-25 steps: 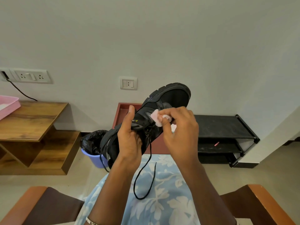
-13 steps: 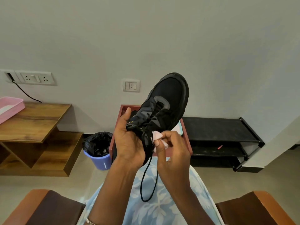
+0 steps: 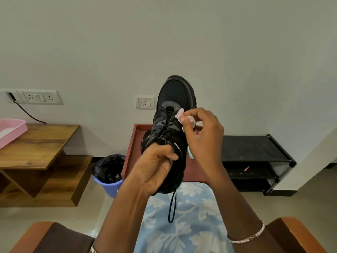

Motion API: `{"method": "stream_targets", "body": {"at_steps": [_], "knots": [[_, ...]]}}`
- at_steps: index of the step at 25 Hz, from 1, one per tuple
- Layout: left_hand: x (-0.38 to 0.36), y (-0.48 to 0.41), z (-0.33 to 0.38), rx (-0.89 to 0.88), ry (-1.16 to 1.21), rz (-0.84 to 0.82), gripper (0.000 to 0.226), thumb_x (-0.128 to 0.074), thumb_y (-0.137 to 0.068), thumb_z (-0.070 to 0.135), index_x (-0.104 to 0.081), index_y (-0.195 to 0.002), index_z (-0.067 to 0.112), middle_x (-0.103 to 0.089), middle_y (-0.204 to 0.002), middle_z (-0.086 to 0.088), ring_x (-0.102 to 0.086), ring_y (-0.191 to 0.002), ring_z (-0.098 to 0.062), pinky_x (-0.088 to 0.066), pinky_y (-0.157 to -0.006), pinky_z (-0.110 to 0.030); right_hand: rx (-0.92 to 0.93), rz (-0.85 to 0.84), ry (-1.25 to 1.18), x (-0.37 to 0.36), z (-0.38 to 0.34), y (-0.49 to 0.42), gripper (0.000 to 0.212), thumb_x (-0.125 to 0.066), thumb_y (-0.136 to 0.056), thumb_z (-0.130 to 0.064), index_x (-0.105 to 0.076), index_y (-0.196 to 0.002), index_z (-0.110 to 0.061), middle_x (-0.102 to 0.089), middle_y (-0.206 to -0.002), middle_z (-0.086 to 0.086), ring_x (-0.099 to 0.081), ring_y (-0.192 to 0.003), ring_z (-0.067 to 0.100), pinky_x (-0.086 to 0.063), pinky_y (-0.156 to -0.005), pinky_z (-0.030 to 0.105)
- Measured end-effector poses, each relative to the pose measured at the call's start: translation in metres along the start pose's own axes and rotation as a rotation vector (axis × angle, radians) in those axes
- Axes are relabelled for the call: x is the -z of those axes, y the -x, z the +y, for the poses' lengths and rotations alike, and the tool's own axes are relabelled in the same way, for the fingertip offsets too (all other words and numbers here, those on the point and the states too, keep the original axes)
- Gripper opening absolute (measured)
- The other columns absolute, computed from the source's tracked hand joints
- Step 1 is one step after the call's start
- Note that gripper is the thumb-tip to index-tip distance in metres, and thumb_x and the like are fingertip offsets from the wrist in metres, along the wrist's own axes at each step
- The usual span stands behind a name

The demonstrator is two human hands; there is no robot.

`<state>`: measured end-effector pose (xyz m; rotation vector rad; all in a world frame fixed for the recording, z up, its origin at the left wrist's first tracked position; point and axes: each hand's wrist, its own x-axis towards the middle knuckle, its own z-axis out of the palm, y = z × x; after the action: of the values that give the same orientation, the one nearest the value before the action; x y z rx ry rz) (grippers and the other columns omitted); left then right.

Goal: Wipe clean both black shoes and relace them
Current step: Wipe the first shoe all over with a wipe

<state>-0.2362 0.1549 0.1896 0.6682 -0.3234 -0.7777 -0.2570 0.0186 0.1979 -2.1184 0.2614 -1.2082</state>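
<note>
Heel: the black shoe (image 3: 175,99) is hidden there by the left hand (image 3: 155,170).
Pink wipe (image 3: 179,114): mostly hidden in the right hand (image 3: 202,136).
Shoe lettering: too small to read.
Pink tray (image 3: 11,128): at the left end of the wooden table (image 3: 45,139), cut off by the picture's edge.
Pale blue sliver (image 3: 190,155): behind the right wrist, unidentifiable.

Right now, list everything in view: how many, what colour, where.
shoe: one, black, held up at centre
lace: one loose end, black, hanging below the shoe
wipe: one, pale pink, on the shoe's laces
bin: one, purple, black liner, floor left
wooden table: one, brown, far left
tray: one, pink, on the wooden table
low table: one, red-brown, behind the shoe
shoe rack: one, black, right
switch plates: two, white, wall
hands: two; left hand grips the shoe's heel end, right hand pinches the wipe
</note>
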Motion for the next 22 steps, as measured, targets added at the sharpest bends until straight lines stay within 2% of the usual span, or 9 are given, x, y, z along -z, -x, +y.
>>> {"method": "stream_targets", "body": {"at_steps": [2, 4, 9, 11, 12, 14, 16, 19, 22], "knots": [[-0.001, -0.003, -0.002, -0.022, -0.224, 0.135, 0.063, -0.05, -0.07, -0.019, -0.06, -0.127, 0.004, -0.065, -0.125, -0.021, -0.058, -0.124, -0.036, -0.041, -0.11, -0.052, 0.015, -0.062, -0.028, 0.001, -0.003, -0.008, 0.007, -0.069, -0.094, -0.028, -0.069, -0.097, -0.022, -0.067, -0.092, -0.007, -0.061, -0.089, 0.013, -0.055, -0.073, 0.039], [0.0, -0.004, -0.001, -0.051, -0.278, 0.235, 0.049, -0.054, -0.082, -0.017, -0.062, -0.125, 0.005, -0.069, -0.119, -0.019, -0.061, -0.12, -0.036, -0.047, -0.104, -0.052, -0.002, -0.137, -0.083, 0.006, -0.006, -0.012, 0.007, -0.07, -0.093, -0.029, -0.07, -0.096, -0.023, -0.069, -0.093, -0.009, -0.064, -0.09, 0.012, -0.057, -0.074, 0.04], [-0.01, -0.001, -0.003, -0.054, -0.001, 0.232, 0.026, -0.056, -0.097, 0.016, -0.067, -0.119, 0.005, -0.071, -0.113, -0.02, -0.07, -0.105, -0.027, -0.06, -0.084, -0.037, 0.051, -0.19, 0.012, 0.017, -0.014, 0.014, 0.002, -0.073, -0.09, -0.029, -0.072, -0.089, -0.027, -0.066, -0.089, -0.016, -0.056, -0.092, 0.006, -0.047, -0.075, 0.024], [-0.01, -0.002, -0.006, -0.029, 0.051, 0.297, 0.033, -0.055, -0.098, 0.028, -0.071, -0.108, 0.0, -0.073, -0.105, -0.022, -0.073, -0.093, -0.027, -0.061, -0.077, -0.036, -0.004, -0.195, 0.018, 0.022, -0.012, 0.032, 0.002, -0.073, -0.089, -0.027, -0.072, -0.088, -0.027, -0.064, -0.088, -0.018, -0.057, -0.09, 0.004, -0.044, -0.074, 0.018], [-0.009, -0.001, -0.005, -0.008, 0.066, 0.309, 0.039, -0.054, -0.098, 0.033, -0.072, -0.105, -0.001, -0.072, -0.106, -0.023, -0.073, -0.094, -0.028, -0.06, -0.082, -0.039, -0.055, -0.166, -0.003, 0.026, -0.009, 0.04, 0.003, -0.074, -0.089, -0.025, -0.071, -0.088, -0.026, -0.064, -0.087, -0.017, -0.059, -0.088, 0.005, -0.044, -0.073, 0.016], [-0.005, -0.003, -0.004, -0.014, 0.098, 0.304, 0.048, -0.052, -0.098, 0.042, -0.069, -0.115, 0.001, -0.069, -0.117, -0.023, -0.068, -0.109, -0.032, -0.05, -0.1, -0.047, -0.119, -0.069, -0.05, 0.036, -0.005, 0.049, 0.004, -0.075, -0.089, -0.02, -0.071, -0.088, -0.021, -0.065, -0.086, -0.013, -0.061, -0.082, 0.007, -0.046, -0.068, 0.018], [-0.002, -0.003, -0.002, -0.035, 0.117, 0.319, 0.053, -0.051, -0.098, 0.045, -0.065, -0.124, 0.001, -0.067, -0.122, -0.023, -0.065, -0.114, -0.034, -0.046, -0.106, -0.049, -0.101, -0.046, -0.101, 0.043, -0.01, 0.055, 0.006, -0.076, -0.088, -0.015, -0.07, -0.088, -0.019, -0.065, -0.085, -0.012, -0.062, -0.079, 0.012, -0.048, -0.065, 0.024], [0.001, -0.002, -0.004, -0.006, 0.152, 0.307, 0.055, -0.047, -0.098, 0.048, -0.078, -0.097, 0.002, -0.073, -0.105, -0.019, -0.073, -0.093, -0.028, -0.059, -0.087, -0.04, -0.003, -0.159, -0.136, 0.035, -0.031, 0.062, 0.01, -0.076, -0.088, -0.011, -0.072, -0.093, -0.019, -0.066, -0.086, -0.014, -0.064, -0.083, 0.013, -0.052, -0.068, 0.025], [0.001, 0.002, -0.005, 0.014, 0.189, 0.278, 0.052, -0.05, -0.097, 0.049, -0.07, -0.101, 0.0, -0.072, -0.096, -0.017, -0.072, -0.09, -0.026, -0.06, -0.081, -0.037, 0.069, -0.208, -0.075, 0.017, -0.037, 0.06, 0.01, -0.07, -0.09, -0.014, -0.074, -0.098, -0.018, -0.067, -0.092, -0.011, -0.063, -0.087, 0.009, -0.054, -0.071, 0.025]]}}
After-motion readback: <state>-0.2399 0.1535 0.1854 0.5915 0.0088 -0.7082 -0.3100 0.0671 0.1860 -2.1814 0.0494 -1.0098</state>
